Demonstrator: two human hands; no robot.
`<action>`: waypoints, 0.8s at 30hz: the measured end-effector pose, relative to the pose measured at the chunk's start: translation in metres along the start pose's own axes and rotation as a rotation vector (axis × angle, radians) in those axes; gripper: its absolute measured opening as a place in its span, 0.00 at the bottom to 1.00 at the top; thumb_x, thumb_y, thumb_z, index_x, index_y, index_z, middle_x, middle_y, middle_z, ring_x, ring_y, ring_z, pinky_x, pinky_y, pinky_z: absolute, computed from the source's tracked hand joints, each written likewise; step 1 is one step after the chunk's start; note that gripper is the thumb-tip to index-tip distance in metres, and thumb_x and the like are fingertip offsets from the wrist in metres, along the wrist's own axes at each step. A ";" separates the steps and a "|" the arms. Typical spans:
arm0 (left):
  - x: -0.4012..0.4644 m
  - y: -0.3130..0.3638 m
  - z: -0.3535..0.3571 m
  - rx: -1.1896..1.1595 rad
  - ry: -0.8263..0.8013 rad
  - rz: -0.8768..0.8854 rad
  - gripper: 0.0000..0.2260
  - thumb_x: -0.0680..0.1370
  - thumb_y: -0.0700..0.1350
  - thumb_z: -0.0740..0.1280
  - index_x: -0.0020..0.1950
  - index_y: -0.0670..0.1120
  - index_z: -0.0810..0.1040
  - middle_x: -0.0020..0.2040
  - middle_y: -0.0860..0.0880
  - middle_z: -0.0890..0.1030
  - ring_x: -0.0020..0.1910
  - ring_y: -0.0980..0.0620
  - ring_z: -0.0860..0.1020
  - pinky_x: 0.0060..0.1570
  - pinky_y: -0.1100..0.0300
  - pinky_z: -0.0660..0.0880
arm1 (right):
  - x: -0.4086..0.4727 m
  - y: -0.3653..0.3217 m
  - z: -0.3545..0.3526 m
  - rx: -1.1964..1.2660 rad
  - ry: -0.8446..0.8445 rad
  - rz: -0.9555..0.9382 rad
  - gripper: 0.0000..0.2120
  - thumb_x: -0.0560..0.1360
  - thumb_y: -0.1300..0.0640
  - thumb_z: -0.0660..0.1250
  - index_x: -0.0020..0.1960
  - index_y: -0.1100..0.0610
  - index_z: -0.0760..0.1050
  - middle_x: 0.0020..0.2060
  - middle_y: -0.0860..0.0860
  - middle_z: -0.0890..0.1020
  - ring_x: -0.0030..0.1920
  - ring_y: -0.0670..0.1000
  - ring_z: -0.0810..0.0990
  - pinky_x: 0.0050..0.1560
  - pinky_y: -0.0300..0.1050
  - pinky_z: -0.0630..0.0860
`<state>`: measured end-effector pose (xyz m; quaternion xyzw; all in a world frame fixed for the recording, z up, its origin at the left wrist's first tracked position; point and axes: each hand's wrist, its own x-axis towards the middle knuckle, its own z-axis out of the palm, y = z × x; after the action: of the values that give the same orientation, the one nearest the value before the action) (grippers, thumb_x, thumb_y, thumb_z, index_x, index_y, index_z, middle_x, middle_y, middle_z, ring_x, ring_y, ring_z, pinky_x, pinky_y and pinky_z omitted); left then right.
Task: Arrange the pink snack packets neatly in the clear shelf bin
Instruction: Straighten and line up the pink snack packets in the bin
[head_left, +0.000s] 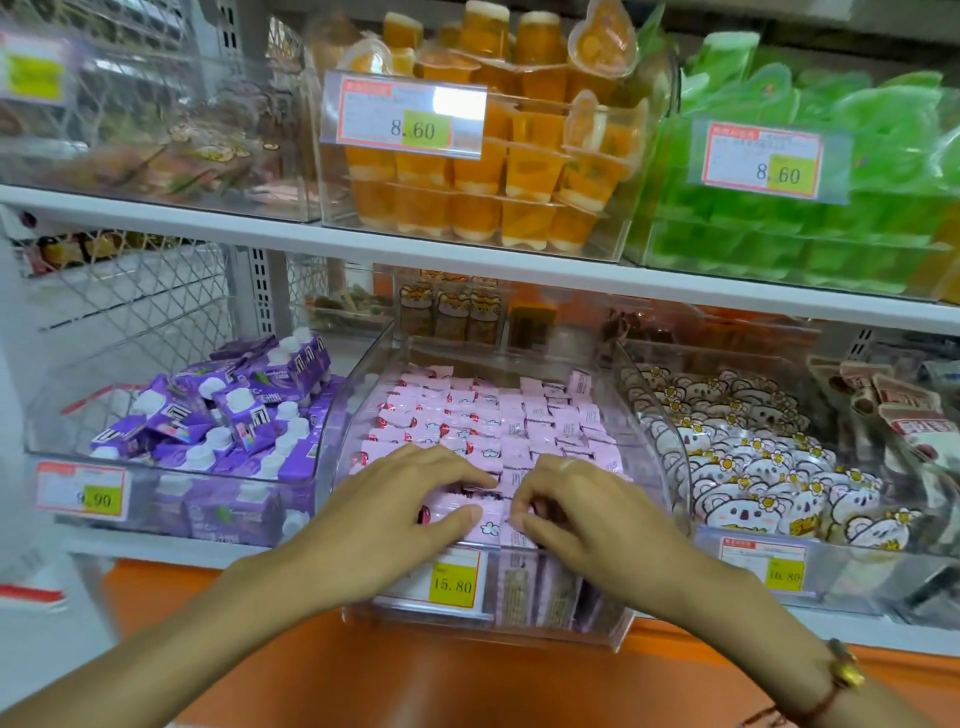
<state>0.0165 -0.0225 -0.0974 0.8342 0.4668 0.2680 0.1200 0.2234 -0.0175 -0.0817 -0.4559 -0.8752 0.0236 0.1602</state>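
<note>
Small pink packets (483, 421), flat and glossy with crimped ends, lie in rows running front to back in the clear plastic bin (660, 415) at lower centre. The left hand (395, 504) and the right hand (582, 512) each pinch front-row packets with curled fingers.

White shelf (171, 546), clear bin (644, 415) of pink packets (467, 415) between purple-pouch bin (171, 499) and koala-packet bin (857, 582)

Front pink packets (488, 525) under hands (415, 499)
</note>
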 end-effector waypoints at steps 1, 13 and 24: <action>-0.001 0.000 0.001 0.008 0.010 -0.001 0.11 0.78 0.57 0.62 0.60 0.64 0.74 0.57 0.67 0.74 0.59 0.66 0.68 0.60 0.57 0.68 | -0.001 -0.001 0.000 -0.018 0.029 -0.044 0.06 0.79 0.48 0.59 0.47 0.48 0.72 0.40 0.42 0.70 0.41 0.44 0.68 0.39 0.41 0.63; -0.013 0.024 0.010 -0.100 0.240 0.154 0.31 0.71 0.67 0.63 0.71 0.68 0.55 0.69 0.71 0.57 0.66 0.72 0.61 0.60 0.69 0.67 | -0.004 -0.009 -0.020 0.791 0.618 0.468 0.11 0.81 0.53 0.56 0.44 0.56 0.71 0.33 0.55 0.76 0.26 0.45 0.70 0.29 0.36 0.69; -0.005 0.037 -0.008 -1.134 0.258 -0.401 0.06 0.74 0.44 0.69 0.49 0.52 0.83 0.45 0.52 0.85 0.40 0.54 0.83 0.36 0.65 0.79 | -0.004 -0.014 -0.029 1.497 0.376 0.500 0.15 0.75 0.44 0.62 0.49 0.56 0.75 0.37 0.49 0.81 0.33 0.47 0.81 0.33 0.37 0.77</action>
<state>0.0364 -0.0468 -0.0755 0.4974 0.4101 0.5455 0.5356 0.2228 -0.0319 -0.0527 -0.4063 -0.4581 0.5609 0.5572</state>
